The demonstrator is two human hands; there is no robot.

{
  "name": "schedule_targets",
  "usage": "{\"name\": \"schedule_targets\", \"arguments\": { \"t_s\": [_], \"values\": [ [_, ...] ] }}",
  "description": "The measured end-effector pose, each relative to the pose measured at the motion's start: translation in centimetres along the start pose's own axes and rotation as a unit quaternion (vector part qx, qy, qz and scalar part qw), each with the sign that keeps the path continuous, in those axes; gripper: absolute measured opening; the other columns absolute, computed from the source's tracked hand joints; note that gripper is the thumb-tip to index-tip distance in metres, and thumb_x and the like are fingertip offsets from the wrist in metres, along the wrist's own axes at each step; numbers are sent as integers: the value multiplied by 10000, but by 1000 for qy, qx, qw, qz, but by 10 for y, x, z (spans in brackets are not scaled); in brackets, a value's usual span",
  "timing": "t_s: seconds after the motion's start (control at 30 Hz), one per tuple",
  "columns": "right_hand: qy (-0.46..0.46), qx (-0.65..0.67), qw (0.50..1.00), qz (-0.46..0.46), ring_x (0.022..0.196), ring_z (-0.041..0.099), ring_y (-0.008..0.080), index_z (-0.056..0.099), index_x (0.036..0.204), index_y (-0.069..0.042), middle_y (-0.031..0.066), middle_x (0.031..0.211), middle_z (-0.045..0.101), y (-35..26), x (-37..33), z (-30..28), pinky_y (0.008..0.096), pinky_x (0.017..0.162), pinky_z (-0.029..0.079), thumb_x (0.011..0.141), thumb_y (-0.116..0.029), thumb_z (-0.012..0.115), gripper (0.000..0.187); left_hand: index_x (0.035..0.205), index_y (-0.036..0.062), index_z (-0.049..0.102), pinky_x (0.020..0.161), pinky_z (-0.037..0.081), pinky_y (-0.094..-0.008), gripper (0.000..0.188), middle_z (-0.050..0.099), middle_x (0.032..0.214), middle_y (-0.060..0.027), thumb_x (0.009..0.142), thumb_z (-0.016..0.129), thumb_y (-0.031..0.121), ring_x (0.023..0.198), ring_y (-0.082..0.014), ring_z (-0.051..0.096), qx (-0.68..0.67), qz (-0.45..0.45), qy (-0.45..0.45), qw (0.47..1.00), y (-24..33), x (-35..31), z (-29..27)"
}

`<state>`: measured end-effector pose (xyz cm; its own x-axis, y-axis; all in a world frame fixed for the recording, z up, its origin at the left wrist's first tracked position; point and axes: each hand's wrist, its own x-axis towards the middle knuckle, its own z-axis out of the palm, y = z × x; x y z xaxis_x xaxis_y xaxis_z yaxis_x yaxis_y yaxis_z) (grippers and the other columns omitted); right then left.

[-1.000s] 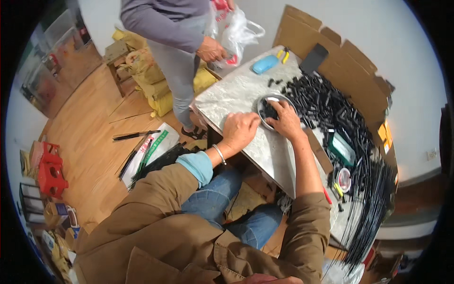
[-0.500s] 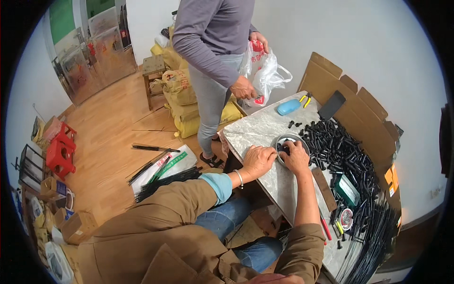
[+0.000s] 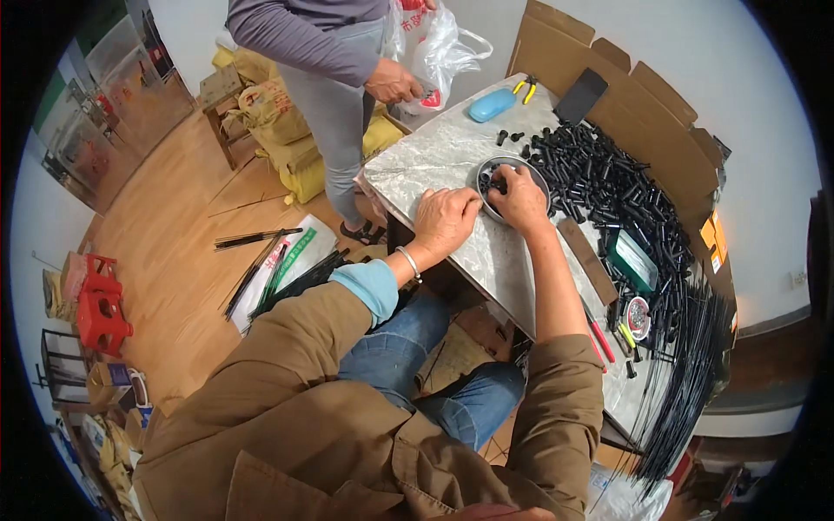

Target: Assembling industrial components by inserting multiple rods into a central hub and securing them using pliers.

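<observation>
My right hand (image 3: 521, 201) reaches down into a round grey metal bowl (image 3: 543, 178) at the table's near side. Its fingers curl together among small black parts (image 3: 486, 181) in the bowl; what they pinch is hidden. Just left of the bowl, my left hand (image 3: 445, 221) rests at the table edge with thumb and fingers pressed together. Anything it holds is too small to make out. Beyond the bowl spreads a large heap of short black plastic tubes (image 3: 599, 174).
Cardboard (image 3: 647, 95) walls the table's far side. A blue case (image 3: 492, 105), yellow-handled pliers (image 3: 526, 89), a brown strip (image 3: 588, 260), red-handled tool (image 3: 601, 341) and long black rods (image 3: 686, 373) lie on the table (image 3: 400, 174). Another person (image 3: 326, 95) stands beyond, holding a plastic bag (image 3: 434, 56).
The view has shifted, so the table sits further left and higher. My right hand stays in the bowl, and my left hand stays beside it, still closed.
</observation>
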<state>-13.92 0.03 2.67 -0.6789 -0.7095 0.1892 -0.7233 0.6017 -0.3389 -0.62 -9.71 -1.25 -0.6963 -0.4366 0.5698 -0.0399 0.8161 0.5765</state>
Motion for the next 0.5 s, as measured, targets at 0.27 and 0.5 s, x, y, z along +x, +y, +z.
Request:
{"name": "schedule_targets", "arguments": {
  "t_s": [0.27, 0.5],
  "values": [
    [41, 56, 998, 15, 957, 610, 348, 614, 1031, -101, 173, 1109, 574, 11, 3, 3, 419, 819, 499, 724, -210, 684, 333, 815, 105, 632, 684, 390, -404, 115, 658, 738, -62, 846, 609, 213, 730, -260, 611, -12, 8, -1, 1000, 2, -1, -4],
    [-6, 495, 845, 201, 612, 522, 76, 582, 1045, -147, -22, 812, 591, 16, 11, -15, 210, 439, 399, 815, -196, 651, 245, 834, 104, 634, 679, 390, -394, 106, 653, 737, -56, 848, 610, 206, 735, -258, 608, -7, 8, -1, 1000, -2, -1, -5]
  ]
}}
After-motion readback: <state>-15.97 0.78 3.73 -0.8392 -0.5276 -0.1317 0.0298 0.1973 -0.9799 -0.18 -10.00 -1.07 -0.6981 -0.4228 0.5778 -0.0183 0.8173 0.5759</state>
